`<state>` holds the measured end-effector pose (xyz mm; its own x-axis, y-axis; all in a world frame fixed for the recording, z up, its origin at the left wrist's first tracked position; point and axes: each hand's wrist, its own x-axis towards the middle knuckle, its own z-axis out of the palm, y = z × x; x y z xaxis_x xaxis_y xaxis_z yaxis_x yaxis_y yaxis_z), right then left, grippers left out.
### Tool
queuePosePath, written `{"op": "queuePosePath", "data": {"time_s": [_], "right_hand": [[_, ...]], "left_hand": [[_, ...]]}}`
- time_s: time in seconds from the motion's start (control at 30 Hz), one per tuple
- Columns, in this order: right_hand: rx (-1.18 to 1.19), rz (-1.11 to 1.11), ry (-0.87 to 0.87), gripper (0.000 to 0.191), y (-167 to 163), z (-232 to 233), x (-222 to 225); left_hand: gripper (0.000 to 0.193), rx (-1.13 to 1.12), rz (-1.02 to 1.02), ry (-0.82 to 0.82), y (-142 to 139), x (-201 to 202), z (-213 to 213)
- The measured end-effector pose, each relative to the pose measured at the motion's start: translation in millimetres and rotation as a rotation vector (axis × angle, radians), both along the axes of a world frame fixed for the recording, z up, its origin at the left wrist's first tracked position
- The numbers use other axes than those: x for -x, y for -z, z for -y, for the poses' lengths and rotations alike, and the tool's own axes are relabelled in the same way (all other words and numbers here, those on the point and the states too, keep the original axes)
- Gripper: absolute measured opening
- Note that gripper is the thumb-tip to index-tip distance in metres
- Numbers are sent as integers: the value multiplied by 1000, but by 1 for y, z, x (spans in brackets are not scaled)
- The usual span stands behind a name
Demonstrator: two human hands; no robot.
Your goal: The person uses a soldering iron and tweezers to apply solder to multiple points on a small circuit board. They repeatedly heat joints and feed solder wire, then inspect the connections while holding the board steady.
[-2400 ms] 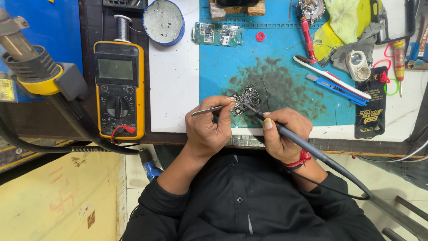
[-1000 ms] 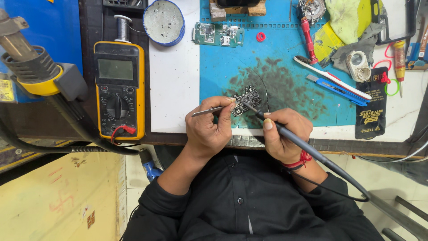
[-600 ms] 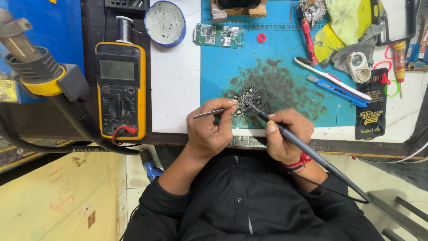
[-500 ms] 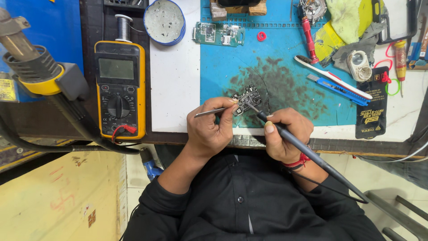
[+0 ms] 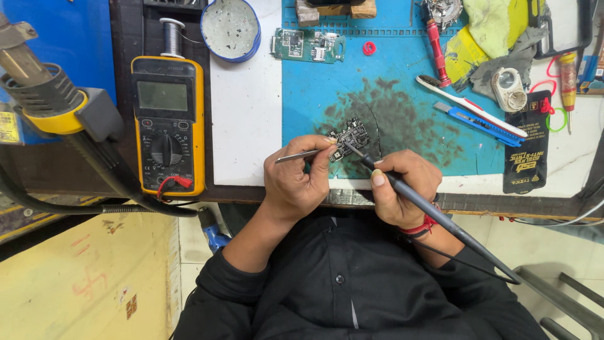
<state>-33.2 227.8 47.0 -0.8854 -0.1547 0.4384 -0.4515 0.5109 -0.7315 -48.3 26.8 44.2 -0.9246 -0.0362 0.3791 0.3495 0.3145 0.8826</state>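
Hands hold tweezers (image 5: pixel 301 154) and iron (image 5: pixel 434 214); round tin (image 5: pixel 231 28) holds grey residue.

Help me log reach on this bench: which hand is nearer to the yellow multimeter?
Left. The left hand, holding tweezers, is just right of the yellow multimeter; the right hand, holding the soldering iron, sits farther right, beyond the left hand.

Blue rubber work mat (image 5: pixel 409 69), blotched with dark smudges. Small black circuit board (image 5: pixel 350 135). Yellow-cased multimeter (image 5: pixel 168 126) with black dial face. Green circuit board (image 5: pixel 308 45). Blue utility knife (image 5: pixel 478 124). White tabletop (image 5: pixel 245 126).
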Motion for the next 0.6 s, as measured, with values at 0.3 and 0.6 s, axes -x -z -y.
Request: {"op": "queuePosePath", "data": {"time_s": [0.3, 0.6], "right_hand": [[8, -6, -12, 14, 0, 0, 1], [3, -13, -3, 13, 0, 0, -1]], "left_hand": [[15, 12, -15, 4, 1, 0, 0], [15, 6, -7, 3, 1, -2, 0]]}}
